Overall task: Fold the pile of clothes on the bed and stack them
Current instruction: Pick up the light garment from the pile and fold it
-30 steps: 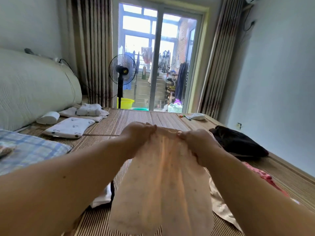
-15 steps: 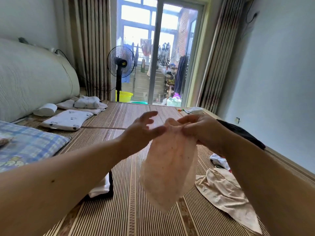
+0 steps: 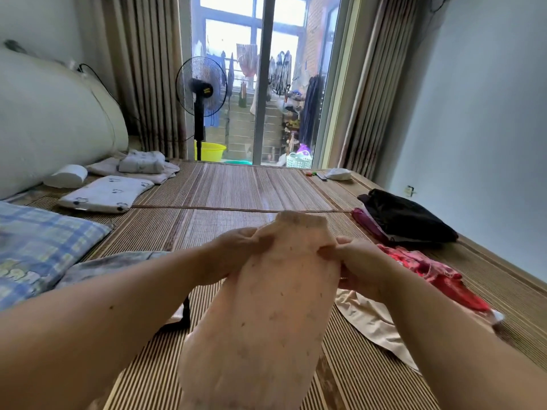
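Pink garment (image 3: 266, 306): we are pinching it with left hand (image 3: 233, 255) and right hand (image 3: 359, 266), mid-fold; next, probably laying it flat.

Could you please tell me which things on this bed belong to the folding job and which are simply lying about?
For the job: pale pink garment, gripped by the left hand and right hand; red garment; beige garment; black garment; folded whites.
Lying about: standing fan; yellow basin; plaid pillow; printed pillow.
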The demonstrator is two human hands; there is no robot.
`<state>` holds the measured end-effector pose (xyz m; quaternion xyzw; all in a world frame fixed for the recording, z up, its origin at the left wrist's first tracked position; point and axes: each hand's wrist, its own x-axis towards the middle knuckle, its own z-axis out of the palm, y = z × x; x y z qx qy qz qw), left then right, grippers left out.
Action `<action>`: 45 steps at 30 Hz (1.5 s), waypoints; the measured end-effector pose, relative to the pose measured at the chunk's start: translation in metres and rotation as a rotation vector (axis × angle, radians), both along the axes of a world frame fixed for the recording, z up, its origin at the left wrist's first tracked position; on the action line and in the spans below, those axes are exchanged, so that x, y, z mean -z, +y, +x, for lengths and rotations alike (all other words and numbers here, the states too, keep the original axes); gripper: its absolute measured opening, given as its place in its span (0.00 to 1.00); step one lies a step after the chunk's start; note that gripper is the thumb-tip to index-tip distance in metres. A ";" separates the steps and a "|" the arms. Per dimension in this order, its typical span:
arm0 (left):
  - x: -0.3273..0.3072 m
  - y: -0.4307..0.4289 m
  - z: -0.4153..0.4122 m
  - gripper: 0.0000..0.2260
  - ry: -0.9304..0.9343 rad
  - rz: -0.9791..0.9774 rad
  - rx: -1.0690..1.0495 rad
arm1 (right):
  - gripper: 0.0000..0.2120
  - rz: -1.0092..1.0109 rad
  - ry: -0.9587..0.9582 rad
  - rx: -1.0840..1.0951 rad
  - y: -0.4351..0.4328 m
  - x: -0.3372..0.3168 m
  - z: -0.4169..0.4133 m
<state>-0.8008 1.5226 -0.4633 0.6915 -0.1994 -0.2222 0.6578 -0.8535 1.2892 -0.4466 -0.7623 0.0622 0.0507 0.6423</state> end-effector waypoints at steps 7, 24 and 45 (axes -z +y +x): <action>-0.016 -0.001 0.046 0.08 -0.416 0.268 -0.405 | 0.10 0.022 -0.373 0.067 0.010 -0.005 0.043; 0.191 0.053 -0.043 0.14 -0.536 0.942 0.274 | 0.09 -0.650 0.238 -0.475 -0.006 0.178 -0.030; 0.201 -0.001 0.034 0.35 -0.545 1.112 -0.186 | 0.24 -0.887 -0.176 -0.220 0.051 0.217 0.086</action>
